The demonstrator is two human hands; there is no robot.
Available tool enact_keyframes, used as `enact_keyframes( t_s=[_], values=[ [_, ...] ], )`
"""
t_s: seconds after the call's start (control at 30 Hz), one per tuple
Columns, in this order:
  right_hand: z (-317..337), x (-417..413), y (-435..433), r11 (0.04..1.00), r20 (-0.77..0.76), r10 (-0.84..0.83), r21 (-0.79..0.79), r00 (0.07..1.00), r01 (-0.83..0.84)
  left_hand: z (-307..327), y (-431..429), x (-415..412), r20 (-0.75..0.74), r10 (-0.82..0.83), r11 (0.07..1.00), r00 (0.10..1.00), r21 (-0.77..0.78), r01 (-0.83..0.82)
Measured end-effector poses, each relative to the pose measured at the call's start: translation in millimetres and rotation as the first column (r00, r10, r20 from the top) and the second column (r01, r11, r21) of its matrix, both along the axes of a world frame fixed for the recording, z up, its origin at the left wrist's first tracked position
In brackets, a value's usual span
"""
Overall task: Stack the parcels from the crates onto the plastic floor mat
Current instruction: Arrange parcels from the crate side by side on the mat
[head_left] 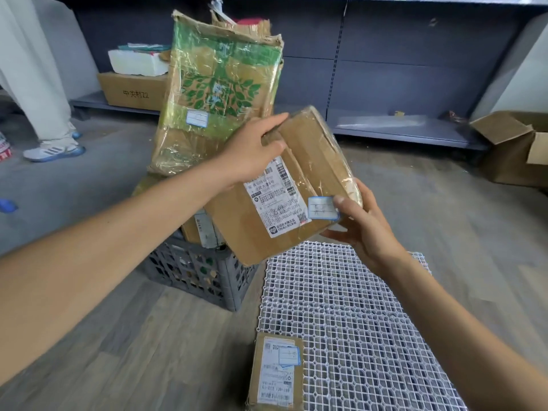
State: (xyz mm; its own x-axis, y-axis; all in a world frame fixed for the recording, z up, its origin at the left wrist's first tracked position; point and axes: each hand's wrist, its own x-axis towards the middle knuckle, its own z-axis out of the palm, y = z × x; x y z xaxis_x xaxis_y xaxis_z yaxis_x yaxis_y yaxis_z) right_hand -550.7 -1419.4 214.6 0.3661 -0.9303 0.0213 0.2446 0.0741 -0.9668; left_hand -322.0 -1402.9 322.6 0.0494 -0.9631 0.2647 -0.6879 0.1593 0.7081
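- Carrying the brown parcel (278, 197) across to the plastic floor mat (355, 321) looks to be the step in hand. The parcel hangs tilted in the air, above the near corner of the grey crate (195, 271) and the mat's far edge, touching neither.
- The left hand (252, 152) grips the parcel's upper far edge, with fingers curled over the top and the thumb on the near side.
- The right hand (364, 221) pinches the lower right corner, thumb on the small blue-edged sticker and fingers underneath.
- To do it well, level the parcel before lowering it, broad face down. Leave both hands on opposite corners until it rests flat, since the clear film wrap looks slippery.
- A smaller labelled parcel (277, 372) lies at the mat's near left edge. Setting the brown one squarely on the lattice just beside it, or using it as the wider base, would likely give a steadier stack.
- A tall green-printed parcel (219, 93) stands in the crate just behind the left hand. Swing clear of it so it is not tipped.
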Motion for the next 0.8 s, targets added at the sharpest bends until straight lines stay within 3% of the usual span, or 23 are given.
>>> enact_keyframes(
  t_s=[0.13, 0.23, 0.37, 0.5, 0.57, 0.67, 0.8],
  values=[
    [-27, -19, 1, 0.996, 0.085, -0.057, 0.072, 0.995, 0.051, -5, -7, -4, 0.012, -0.031, 1.000, 0.999, 0.002, 0.031],
    [-43, -37, -1, 0.979, 0.197, -0.120, 0.184, 0.973, 0.083, -11, -9, 8, -0.009, 0.084, 0.995, 0.996, -0.045, -0.084],
    [-55, -57, -1, 0.951, 0.319, -0.211, 0.285, 0.924, 0.118, -36, -4, 16, -0.237, 0.196, 0.978, 0.952, 0.120, -0.171],
    [-72, -68, -3, 0.924, 0.394, -0.263, 0.366, 0.880, 0.112, -70, 2, -10, -0.487, 0.191, 0.940, 0.852, 0.342, -0.015],
    [-79, -73, -3, 0.921, 0.344, -0.248, 0.372, 0.905, 0.111, -89, 0, -21, -0.561, 0.183, 0.936, 0.807, 0.350, 0.031],
    [-87, -83, -1, 0.945, 0.082, -0.238, 0.250, 0.968, 0.211, -115, -1, -29, -0.603, 0.205, 0.936, 0.771, 0.351, 0.025],
    [-96, -99, 5, 0.949, -0.161, -0.288, 0.086, 0.944, 0.305, -146, 3, -46, -0.628, 0.237, 0.904, 0.742, 0.422, 0.069]
  ],
)
